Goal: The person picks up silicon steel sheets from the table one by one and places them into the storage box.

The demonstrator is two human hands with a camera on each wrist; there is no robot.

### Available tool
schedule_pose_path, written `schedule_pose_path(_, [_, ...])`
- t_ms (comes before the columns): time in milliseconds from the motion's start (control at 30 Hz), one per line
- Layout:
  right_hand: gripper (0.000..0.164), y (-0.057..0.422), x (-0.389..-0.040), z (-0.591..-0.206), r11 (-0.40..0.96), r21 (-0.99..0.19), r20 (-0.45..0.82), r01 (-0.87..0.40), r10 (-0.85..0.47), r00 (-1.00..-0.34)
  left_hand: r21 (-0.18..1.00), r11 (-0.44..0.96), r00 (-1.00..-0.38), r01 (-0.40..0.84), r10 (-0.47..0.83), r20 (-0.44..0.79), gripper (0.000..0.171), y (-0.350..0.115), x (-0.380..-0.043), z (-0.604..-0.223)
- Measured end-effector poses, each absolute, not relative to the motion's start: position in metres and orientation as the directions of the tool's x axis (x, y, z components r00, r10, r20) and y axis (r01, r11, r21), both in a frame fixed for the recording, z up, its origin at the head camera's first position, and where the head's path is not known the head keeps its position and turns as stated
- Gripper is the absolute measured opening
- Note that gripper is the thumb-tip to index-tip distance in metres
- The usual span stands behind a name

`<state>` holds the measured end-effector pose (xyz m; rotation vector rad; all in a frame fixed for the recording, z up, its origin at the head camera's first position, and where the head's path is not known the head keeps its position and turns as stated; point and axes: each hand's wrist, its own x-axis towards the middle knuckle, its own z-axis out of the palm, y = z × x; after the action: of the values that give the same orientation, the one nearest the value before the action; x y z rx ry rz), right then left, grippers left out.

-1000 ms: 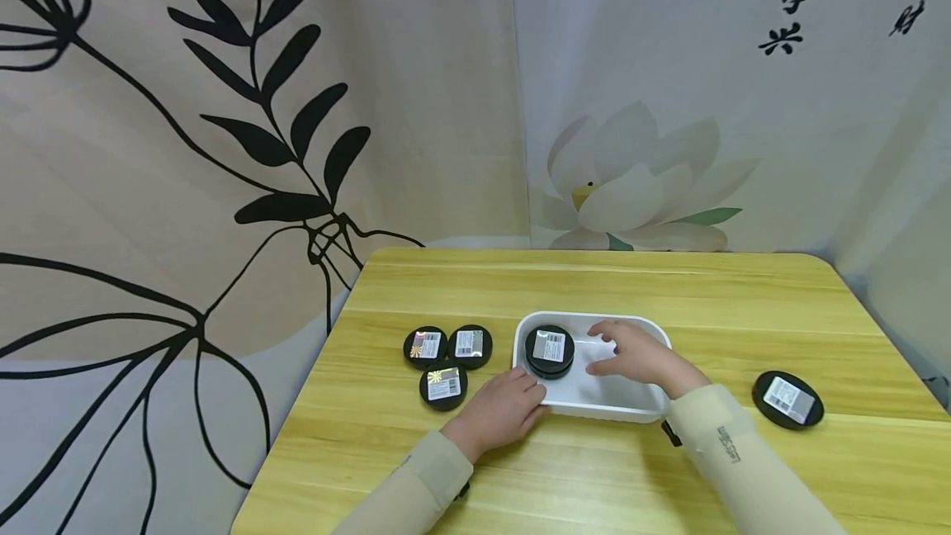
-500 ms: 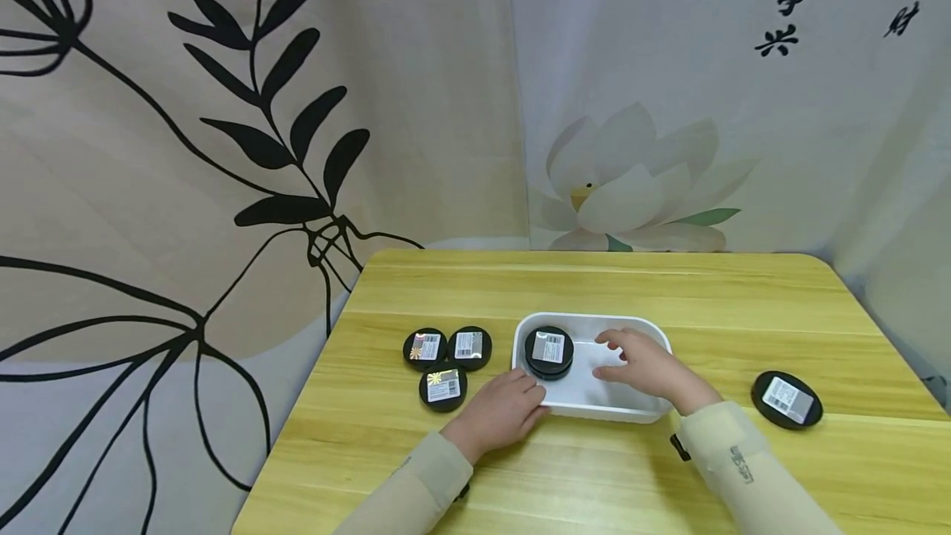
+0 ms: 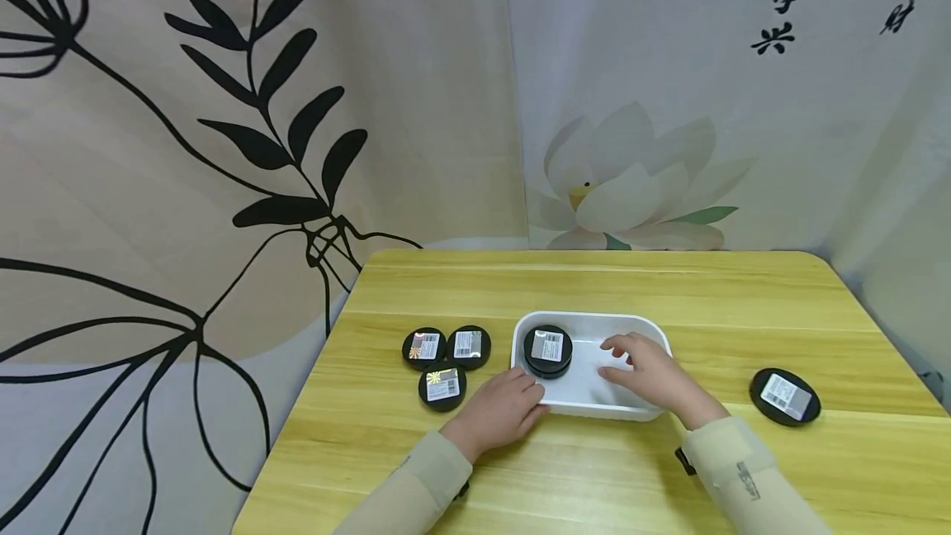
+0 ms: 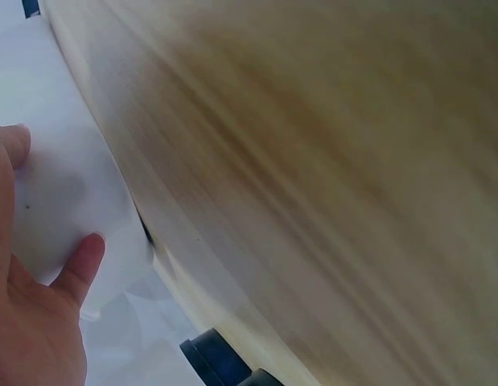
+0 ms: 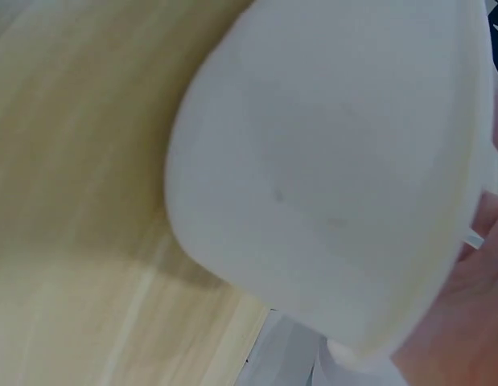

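A white rectangular tray (image 3: 594, 414) sits on the wooden table. At its left end is a stack of round black tins (image 3: 548, 347), the top one bearing a barcode label. My left hand (image 3: 499, 411) holds the tray's near left corner; in the left wrist view, fingertips (image 4: 84, 261) lie against its outer wall. My right hand (image 3: 648, 370) hovers over the tray's right half, fingers and thumb spread apart, holding nothing. A gap separates it from the stack. The right wrist view is mostly filled by the tray's outer wall (image 5: 313, 161), with part of the hand at the right edge.
Left of the tray, three round black tins lie close together: one at back left (image 3: 424, 347), one at back right (image 3: 469, 347), one in front (image 3: 442, 386). Another black tin (image 3: 784, 396) lies alone at the table's right. A patterned curtain (image 3: 431, 89) hangs behind the table.
My right hand has drawn back slightly to the right, away from the stacked tins. The left hand, the tray and the tins keep their places.
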<state>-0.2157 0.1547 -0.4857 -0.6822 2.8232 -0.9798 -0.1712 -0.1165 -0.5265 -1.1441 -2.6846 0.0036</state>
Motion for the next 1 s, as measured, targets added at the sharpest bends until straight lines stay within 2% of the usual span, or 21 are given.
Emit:
schedule_pose_path(267, [0.03,0.154,-0.208,-0.492,0.679,-0.618,0.125,-0.396,-0.413,-0.902,-0.097,0.693,-0.668,0.714,0.716,0.2,0.023,-0.118,-0.172,-0.527])
schedule_pose_path(1000, [0.024,0.162,-0.196,-0.5,0.65,-0.605,0.316,-0.459,-0.333,-0.888,-0.091,0.688,-0.663,0.72,0.72,0.205,0.025,-0.118,-0.172,-0.526])
